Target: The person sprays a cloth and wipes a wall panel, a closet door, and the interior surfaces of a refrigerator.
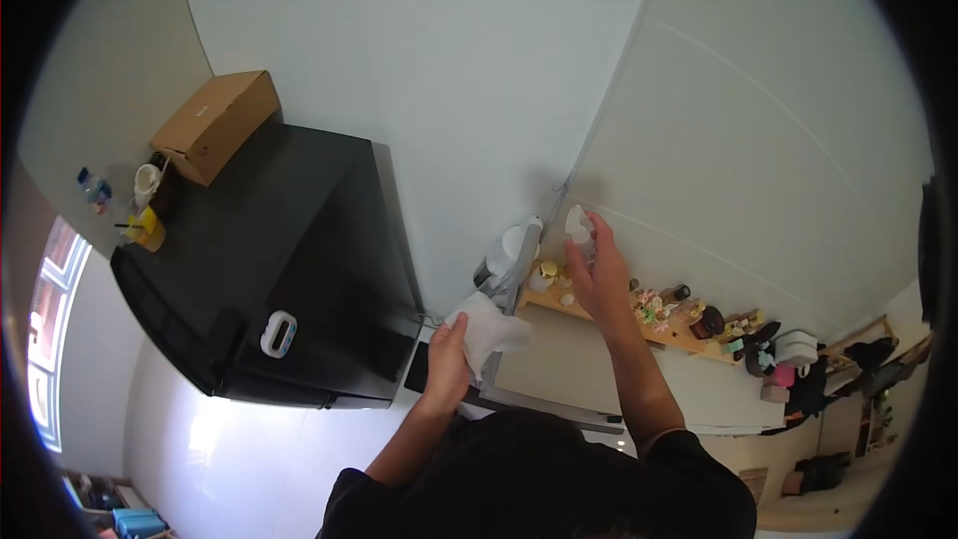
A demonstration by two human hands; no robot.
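My left hand is closed on a white cloth, which hangs loosely past the fingers in front of a grey-edged panel. Higher and to the right, my right hand grips a small spray bottle with a white top and a clear body. The fingers wrap round the bottle and hide part of it. Behind my right forearm runs a wooden shelf with small bottles and a bunch of flowers.
At left stands a black refrigerator, bearing a cardboard box, a yellow cup and a plastic bottle. A white appliance is behind the panel. Bags hang or sit at the shelf's right end.
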